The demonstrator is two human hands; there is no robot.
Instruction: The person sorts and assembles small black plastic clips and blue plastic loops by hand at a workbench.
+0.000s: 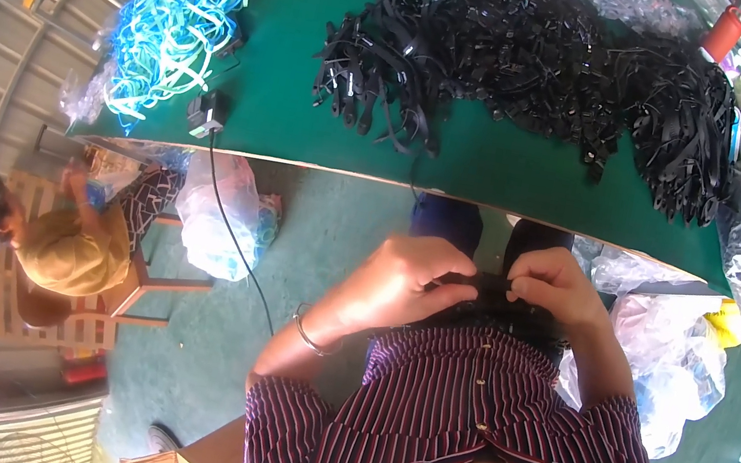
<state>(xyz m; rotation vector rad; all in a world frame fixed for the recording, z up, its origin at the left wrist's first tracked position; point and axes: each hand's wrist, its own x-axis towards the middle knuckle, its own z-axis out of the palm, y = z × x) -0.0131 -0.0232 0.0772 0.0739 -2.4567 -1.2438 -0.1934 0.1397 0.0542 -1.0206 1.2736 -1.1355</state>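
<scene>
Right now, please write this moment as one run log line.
left hand: pinching dark piece | right hand: pinching same piece | green table: black straps, blue cords

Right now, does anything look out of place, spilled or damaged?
No spill or damage stands out. The black cable looks slightly odd: it runs from a small black box on the green table, over the front edge, toward the person's left arm, and might snag.

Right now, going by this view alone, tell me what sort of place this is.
Probably a small workshop handling straps or cords: a green worktable bears heaped black straps and a tangle of blue cords, with a bulging plastic bag near its front edge.
</scene>
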